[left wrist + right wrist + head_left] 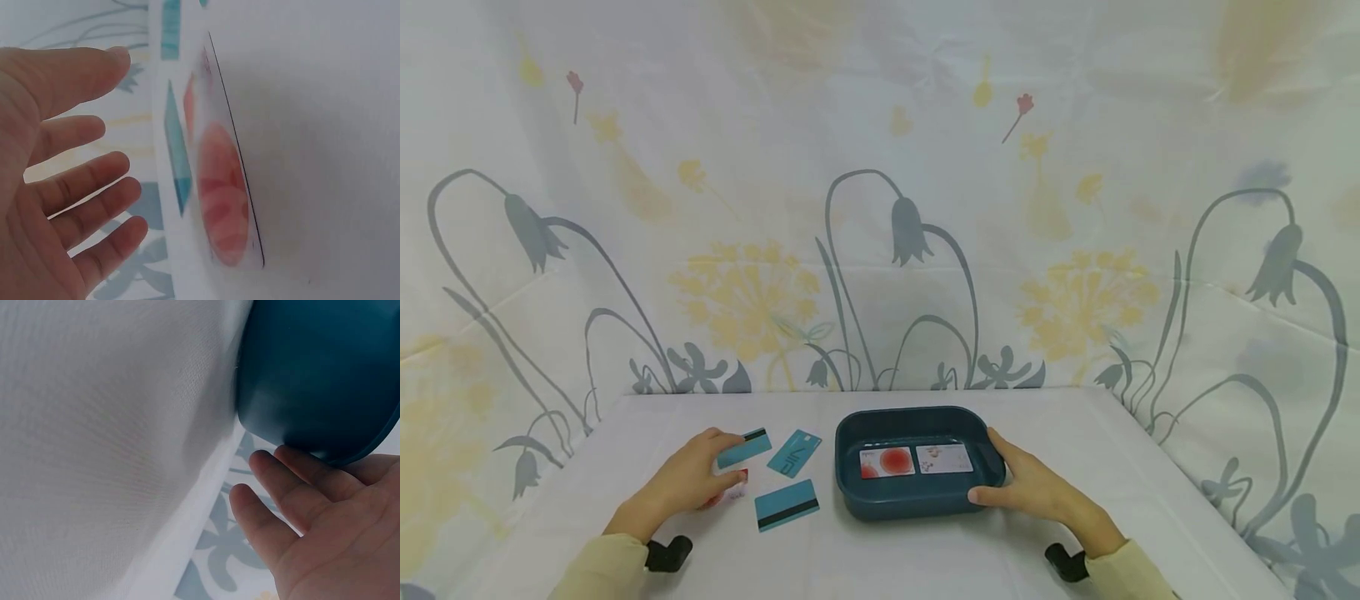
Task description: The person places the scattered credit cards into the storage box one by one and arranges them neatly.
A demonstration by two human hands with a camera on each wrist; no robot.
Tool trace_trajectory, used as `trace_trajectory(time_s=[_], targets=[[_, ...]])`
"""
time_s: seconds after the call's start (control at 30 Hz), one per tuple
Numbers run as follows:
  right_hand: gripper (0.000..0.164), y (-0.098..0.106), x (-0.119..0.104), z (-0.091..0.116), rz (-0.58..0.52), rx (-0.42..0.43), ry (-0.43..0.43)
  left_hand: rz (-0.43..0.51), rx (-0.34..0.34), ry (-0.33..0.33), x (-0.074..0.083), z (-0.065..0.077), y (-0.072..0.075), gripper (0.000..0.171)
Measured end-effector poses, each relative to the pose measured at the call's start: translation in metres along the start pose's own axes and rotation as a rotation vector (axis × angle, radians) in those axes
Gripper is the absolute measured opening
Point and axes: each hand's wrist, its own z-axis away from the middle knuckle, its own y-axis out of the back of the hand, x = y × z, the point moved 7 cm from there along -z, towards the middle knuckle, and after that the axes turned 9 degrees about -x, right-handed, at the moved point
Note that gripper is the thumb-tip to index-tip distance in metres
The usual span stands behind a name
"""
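My left hand (688,477) hovers over a white card with a red round print (737,486), partly hidden by the hand in the head view. The left wrist view shows this card (222,194) flat on the table, with the thumb and fingers spread apart above it. A dark blue rectangular tray (917,506) stands to the right. My right hand (1037,483) holds its right end, thumb at the front wall and fingers round the side. Inside lie a card with a red circle (887,462) and a pale printed card (944,458), side by side.
Between left hand and tray lie a teal VIP card (795,453) and a teal card with a black stripe (787,508). Another striped teal card (748,452) lies by the left fingertips. A flowered curtain (880,250) hangs behind the white-covered table (910,567).
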Motion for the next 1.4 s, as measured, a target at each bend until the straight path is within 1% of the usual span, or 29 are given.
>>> trace_trajectory(time_s=[0.13,0.23,0.43,0.63,0.77,0.93,1.17,1.4], targets=[[0.109,-0.001,0.001,-0.001,0.002,-0.002,-0.002,-0.006,-0.073,0.061,-0.018,-0.006,-0.004,0.053],[0.108,-0.001,0.001,-0.001,0.006,0.005,0.004,-0.007,-0.105,0.082,-0.027,-0.011,-0.006,0.054],[0.109,-0.003,0.001,-0.002,-0.008,-0.006,0.002,0.018,-0.140,0.097,-0.036,-0.016,-0.006,0.052],[0.108,-0.002,-0.002,-0.001,-0.003,-0.002,0.002,0.037,-0.144,0.107,-0.044,-0.020,-0.009,0.054],[0.108,-0.001,-0.002,0.000,0.007,0.001,-0.006,0.042,-0.152,0.103,-0.047,-0.024,-0.009,0.055],[0.107,0.001,-0.002,0.000,0.013,0.004,-0.007,0.052,-0.173,0.113,-0.050,-0.031,-0.008,0.054],[0.107,0.001,0.000,-0.001,0.013,0.001,-0.008,0.043,-0.202,0.132,-0.049,-0.036,-0.009,0.050],[0.108,0.001,0.000,0.000,0.005,-0.002,-0.022,0.085,-0.219,0.178,-0.051,-0.039,-0.010,0.049]])
